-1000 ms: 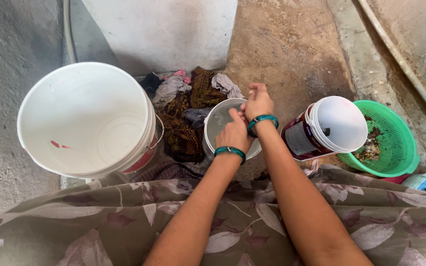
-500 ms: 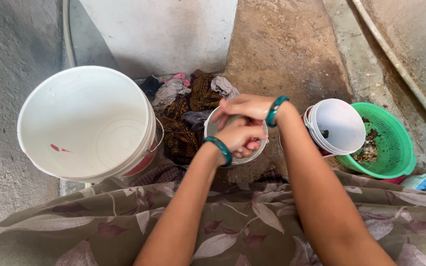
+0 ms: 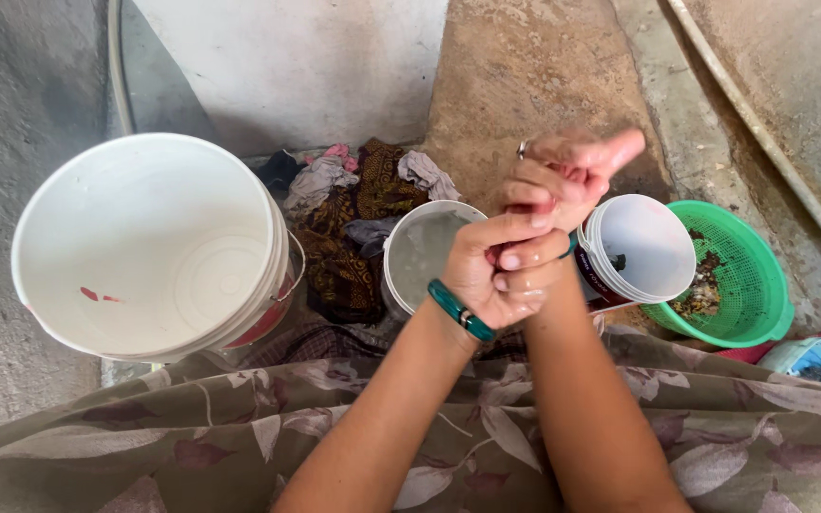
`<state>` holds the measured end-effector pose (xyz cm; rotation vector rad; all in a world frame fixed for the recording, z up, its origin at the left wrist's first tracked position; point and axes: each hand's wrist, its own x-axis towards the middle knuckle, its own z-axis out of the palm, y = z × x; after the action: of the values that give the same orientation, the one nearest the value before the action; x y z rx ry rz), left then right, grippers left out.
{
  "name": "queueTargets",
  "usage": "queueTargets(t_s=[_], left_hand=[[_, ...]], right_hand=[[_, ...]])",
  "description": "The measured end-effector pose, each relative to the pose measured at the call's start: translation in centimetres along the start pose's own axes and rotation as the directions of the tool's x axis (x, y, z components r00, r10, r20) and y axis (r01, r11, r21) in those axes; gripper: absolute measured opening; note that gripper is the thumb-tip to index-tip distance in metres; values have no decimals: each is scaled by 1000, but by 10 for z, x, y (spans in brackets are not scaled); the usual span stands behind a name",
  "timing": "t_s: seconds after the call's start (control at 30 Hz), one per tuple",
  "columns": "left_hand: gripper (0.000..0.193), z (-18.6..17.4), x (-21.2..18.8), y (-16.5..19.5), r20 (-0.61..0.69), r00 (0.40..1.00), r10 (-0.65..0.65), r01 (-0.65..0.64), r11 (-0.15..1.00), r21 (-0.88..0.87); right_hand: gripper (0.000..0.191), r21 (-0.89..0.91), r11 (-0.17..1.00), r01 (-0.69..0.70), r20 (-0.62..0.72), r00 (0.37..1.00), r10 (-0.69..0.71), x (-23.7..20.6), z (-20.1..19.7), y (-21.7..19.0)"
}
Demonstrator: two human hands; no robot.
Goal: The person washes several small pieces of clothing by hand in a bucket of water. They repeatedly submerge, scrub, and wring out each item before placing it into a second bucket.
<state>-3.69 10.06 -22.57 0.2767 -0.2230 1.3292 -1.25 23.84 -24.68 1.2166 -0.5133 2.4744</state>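
My left hand (image 3: 504,271) is wrapped around my right wrist, just above a small grey bucket (image 3: 422,255) holding water. It covers most of the green bangle on that wrist; another green bangle sits on my left wrist. My right hand (image 3: 563,176) is lifted, wet and slightly blurred. Its fingers are loosely curled with one stretched out, a ring shows on one finger, and it holds nothing. Both forearms reach forward over my flower-patterned cloth (image 3: 239,446).
A big white bucket (image 3: 144,247) stands at left. A pile of dark and grey clothes (image 3: 353,209) lies behind the small bucket. At right are a small white-lined tub (image 3: 639,247), a green basket (image 3: 743,275) with scraps, and a light blue container (image 3: 814,361). A pipe (image 3: 772,142) crosses the concrete floor.
Both hands have risen from the small bucket. My right hand turned upward and my left hand slid onto my right wrist. The view came closer.
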Motion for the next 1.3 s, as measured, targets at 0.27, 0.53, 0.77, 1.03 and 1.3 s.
queueTargets(t_s=[0.27, 0.53, 0.77, 1.03, 1.3], left_hand=[[9, 0, -7, 20, -375, 927, -9, 205, 849, 486], [19, -38, -5, 31, -617, 767, 178, 353, 686, 637], [42, -100, -9, 28, -647, 520, 558, 448, 467, 762], [40, -114, -18, 11, -459, 386, 801, 725, 44, 687], [48, -107, -31, 4, -329, 485, 810, 806, -269, 527]], right_hand=[[41, -113, 945, -308, -517, 830, 209, -5, 32, -28], [21, -481, 583, -655, -756, 646, 102, 12, 46, -9], [18, -530, 249, -810, -848, 513, -137, 4, 15, 22], [16, -481, -141, -865, -747, 489, -450, -31, -16, 46], [11, -388, -430, -815, -473, 577, -666, -58, -27, 59]])
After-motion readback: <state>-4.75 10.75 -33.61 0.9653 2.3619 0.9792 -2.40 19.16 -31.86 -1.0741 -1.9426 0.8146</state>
